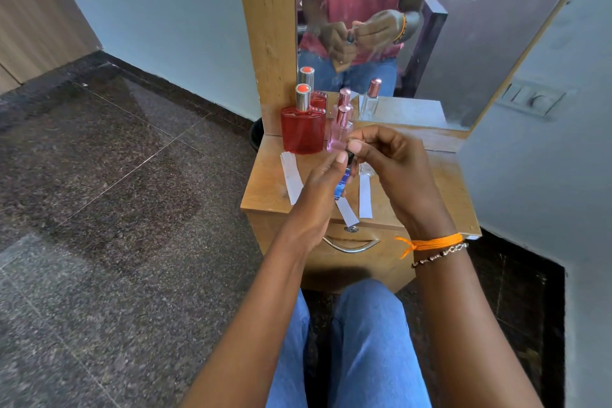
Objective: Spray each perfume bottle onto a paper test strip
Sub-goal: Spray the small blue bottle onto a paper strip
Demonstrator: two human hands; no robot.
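Blue perfume bottle [341, 180]: my left hand [318, 199] grips its body, right hand [390, 162] pinches the cap; pull straight, over the paper strip [347, 211].

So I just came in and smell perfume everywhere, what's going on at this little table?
A seated person is testing perfumes at a small wooden dressing table. The left hand holds a small blue perfume bottle, and the right hand grips its dark top. A large red glass bottle and a slim pink bottle stand capped by the mirror. Three white paper test strips lie on the tabletop.
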